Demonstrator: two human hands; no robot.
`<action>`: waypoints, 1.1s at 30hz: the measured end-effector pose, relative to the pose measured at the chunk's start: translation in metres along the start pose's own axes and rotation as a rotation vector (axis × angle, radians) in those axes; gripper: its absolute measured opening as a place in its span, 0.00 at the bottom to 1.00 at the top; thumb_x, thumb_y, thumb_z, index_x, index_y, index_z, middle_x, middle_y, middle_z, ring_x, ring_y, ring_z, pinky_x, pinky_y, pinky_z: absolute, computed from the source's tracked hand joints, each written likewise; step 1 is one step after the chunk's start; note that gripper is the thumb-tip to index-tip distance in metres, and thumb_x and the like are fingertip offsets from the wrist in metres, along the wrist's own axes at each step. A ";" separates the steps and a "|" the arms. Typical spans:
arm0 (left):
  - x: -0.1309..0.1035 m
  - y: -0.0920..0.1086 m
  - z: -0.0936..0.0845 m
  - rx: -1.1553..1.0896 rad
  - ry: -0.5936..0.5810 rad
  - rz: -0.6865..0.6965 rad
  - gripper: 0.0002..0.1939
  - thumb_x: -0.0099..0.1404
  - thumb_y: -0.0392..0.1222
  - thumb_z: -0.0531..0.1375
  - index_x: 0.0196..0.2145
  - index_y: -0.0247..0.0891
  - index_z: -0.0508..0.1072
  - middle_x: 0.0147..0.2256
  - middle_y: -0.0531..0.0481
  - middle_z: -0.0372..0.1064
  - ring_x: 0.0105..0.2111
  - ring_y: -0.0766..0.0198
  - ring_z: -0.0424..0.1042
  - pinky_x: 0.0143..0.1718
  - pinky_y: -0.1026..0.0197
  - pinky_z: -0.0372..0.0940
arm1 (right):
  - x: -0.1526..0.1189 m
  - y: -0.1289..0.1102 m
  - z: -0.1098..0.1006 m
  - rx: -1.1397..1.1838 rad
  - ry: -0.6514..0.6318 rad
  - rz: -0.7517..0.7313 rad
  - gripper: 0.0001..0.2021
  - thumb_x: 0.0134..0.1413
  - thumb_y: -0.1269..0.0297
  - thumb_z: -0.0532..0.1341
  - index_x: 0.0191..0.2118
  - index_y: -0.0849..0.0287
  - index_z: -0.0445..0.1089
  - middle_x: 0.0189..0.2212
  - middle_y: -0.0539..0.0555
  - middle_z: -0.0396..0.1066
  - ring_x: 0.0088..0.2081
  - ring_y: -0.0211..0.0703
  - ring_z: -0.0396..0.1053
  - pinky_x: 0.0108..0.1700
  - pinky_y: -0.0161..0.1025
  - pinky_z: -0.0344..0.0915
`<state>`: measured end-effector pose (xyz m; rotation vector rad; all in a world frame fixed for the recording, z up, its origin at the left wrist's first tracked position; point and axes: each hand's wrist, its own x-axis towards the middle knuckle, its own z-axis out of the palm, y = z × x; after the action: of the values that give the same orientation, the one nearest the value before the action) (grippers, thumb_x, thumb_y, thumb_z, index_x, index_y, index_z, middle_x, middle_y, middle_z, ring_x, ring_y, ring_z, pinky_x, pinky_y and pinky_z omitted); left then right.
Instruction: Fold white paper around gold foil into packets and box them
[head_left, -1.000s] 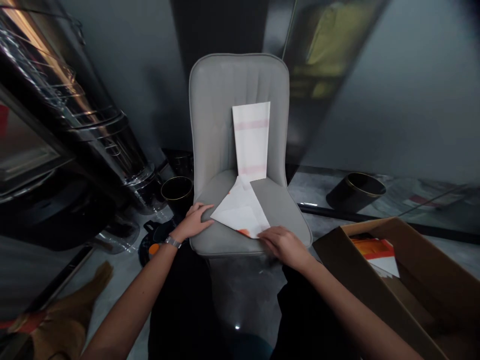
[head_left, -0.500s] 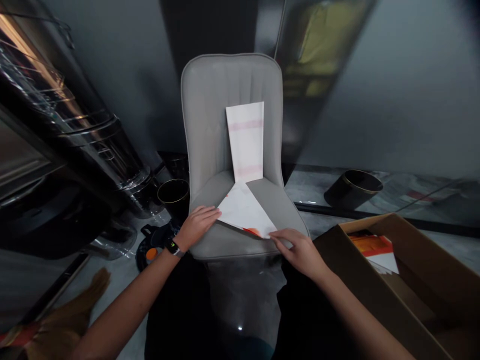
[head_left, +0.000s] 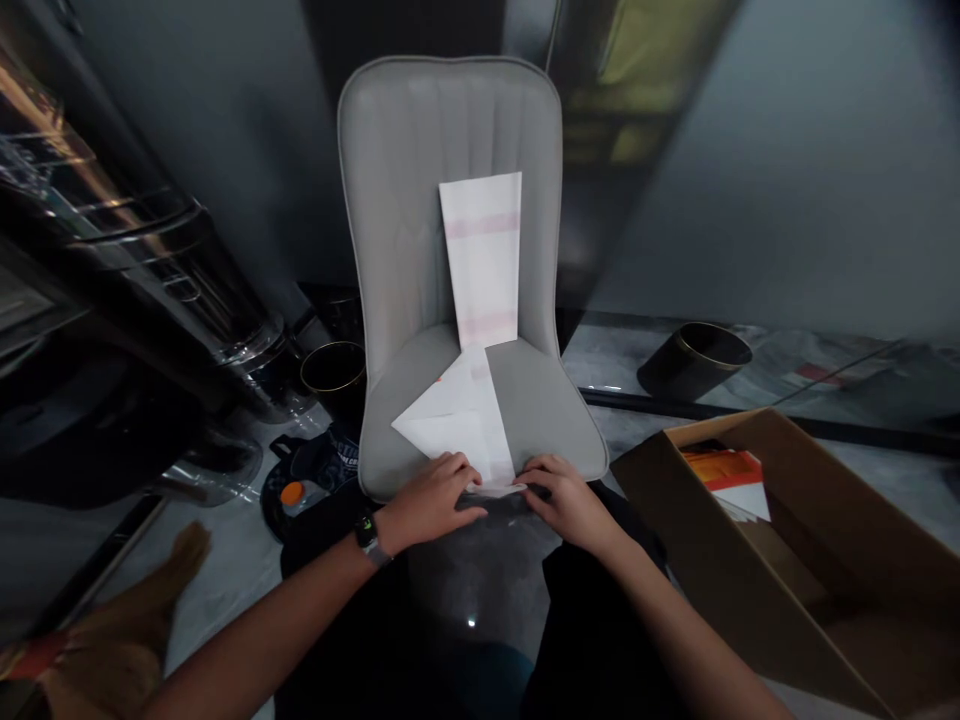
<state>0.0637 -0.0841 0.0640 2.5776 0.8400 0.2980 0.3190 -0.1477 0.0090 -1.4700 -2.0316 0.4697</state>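
A folded white paper sheet (head_left: 457,420) lies on the seat of a grey chair (head_left: 555,410), a pointed corner to the left and its near edge bent up at the front of the seat. My left hand (head_left: 431,500), wearing a watch, has its fingers curled over that near edge. At the near right corner, my right hand (head_left: 566,500) pinches the paper between thumb and fingers. Behind it, a white folded paper piece with pink bands (head_left: 484,260) leans upright against the backrest. Fingertips partly cover the bent edge.
To the right stands an open cardboard box (head_left: 705,560) with orange-and-white folded papers (head_left: 731,480) inside. A black gold-rimmed bin (head_left: 334,385) is left of the chair, near an orange-capped bottle (head_left: 294,494) and a dark bag. Shiny metal cylinders (head_left: 187,260) stand farther left.
My left hand has moved right and nearer, from the paper's left corner to its near edge. The paper has turned, its near edge now bent up. The view has shifted slightly.
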 end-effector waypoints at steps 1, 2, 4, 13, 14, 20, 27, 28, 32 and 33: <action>0.003 0.000 0.006 -0.006 -0.015 -0.006 0.10 0.65 0.42 0.68 0.42 0.43 0.73 0.42 0.48 0.70 0.46 0.55 0.70 0.48 0.55 0.67 | 0.002 0.000 0.000 0.033 -0.012 0.019 0.09 0.63 0.69 0.60 0.43 0.55 0.78 0.40 0.56 0.75 0.44 0.49 0.72 0.49 0.46 0.69; 0.005 -0.003 0.012 -0.009 -0.028 -0.010 0.08 0.66 0.41 0.67 0.41 0.42 0.72 0.41 0.49 0.70 0.45 0.55 0.71 0.47 0.55 0.66 | 0.005 0.000 -0.001 0.064 -0.031 0.039 0.08 0.63 0.68 0.61 0.42 0.55 0.78 0.38 0.56 0.74 0.43 0.48 0.72 0.48 0.45 0.70; 0.008 -0.010 0.018 -0.031 -0.034 -0.017 0.03 0.69 0.38 0.64 0.38 0.41 0.72 0.38 0.49 0.71 0.43 0.56 0.71 0.45 0.56 0.66 | 0.011 -0.001 -0.003 0.116 -0.081 0.089 0.06 0.63 0.65 0.62 0.39 0.56 0.78 0.33 0.54 0.74 0.38 0.47 0.72 0.44 0.43 0.69; 0.022 -0.010 0.030 -0.056 0.077 -0.166 0.14 0.73 0.42 0.60 0.28 0.39 0.73 0.30 0.48 0.73 0.37 0.56 0.71 0.41 0.55 0.64 | 0.040 -0.009 -0.009 0.217 -0.270 0.361 0.11 0.60 0.63 0.61 0.26 0.58 0.71 0.22 0.48 0.70 0.26 0.39 0.65 0.30 0.35 0.59; 0.024 -0.009 0.033 -0.037 0.088 -0.183 0.15 0.73 0.42 0.60 0.27 0.38 0.73 0.30 0.48 0.73 0.36 0.56 0.71 0.41 0.55 0.64 | 0.041 -0.011 -0.009 0.201 -0.277 0.390 0.11 0.59 0.64 0.61 0.26 0.58 0.71 0.21 0.48 0.70 0.25 0.39 0.64 0.30 0.35 0.58; 0.029 -0.008 0.043 0.082 0.112 -0.236 0.14 0.72 0.40 0.60 0.26 0.38 0.72 0.29 0.46 0.72 0.36 0.53 0.72 0.41 0.53 0.64 | 0.044 -0.023 -0.010 0.133 -0.254 0.490 0.16 0.59 0.61 0.62 0.21 0.57 0.70 0.19 0.49 0.70 0.24 0.39 0.65 0.29 0.36 0.58; 0.031 -0.003 0.044 0.157 0.128 -0.269 0.13 0.72 0.42 0.61 0.28 0.37 0.73 0.30 0.46 0.73 0.35 0.54 0.72 0.40 0.54 0.64 | 0.044 -0.021 0.000 0.049 -0.159 0.544 0.14 0.59 0.63 0.63 0.22 0.57 0.71 0.21 0.53 0.74 0.26 0.44 0.71 0.33 0.38 0.62; 0.032 -0.002 0.044 0.157 0.115 -0.274 0.13 0.72 0.42 0.60 0.28 0.37 0.73 0.30 0.46 0.72 0.35 0.54 0.72 0.40 0.54 0.63 | 0.043 -0.020 0.001 0.049 -0.159 0.552 0.14 0.59 0.63 0.63 0.22 0.57 0.72 0.21 0.53 0.75 0.27 0.45 0.72 0.34 0.38 0.63; 0.033 0.000 0.042 0.158 0.085 -0.275 0.12 0.73 0.40 0.60 0.30 0.36 0.73 0.31 0.46 0.73 0.36 0.54 0.72 0.41 0.54 0.63 | 0.026 -0.030 0.008 -0.068 0.003 0.425 0.07 0.61 0.64 0.63 0.36 0.60 0.77 0.33 0.59 0.79 0.37 0.52 0.76 0.42 0.44 0.70; 0.033 0.000 0.042 0.160 0.085 -0.271 0.12 0.73 0.40 0.60 0.30 0.36 0.73 0.31 0.46 0.73 0.37 0.54 0.72 0.42 0.54 0.63 | 0.018 -0.035 0.011 -0.136 0.075 0.320 0.09 0.62 0.65 0.62 0.43 0.61 0.77 0.40 0.62 0.80 0.44 0.54 0.76 0.48 0.47 0.70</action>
<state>0.1031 -0.0778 0.0291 2.5664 1.2760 0.2693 0.2816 -0.1419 0.0256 -1.8793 -1.8062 0.4011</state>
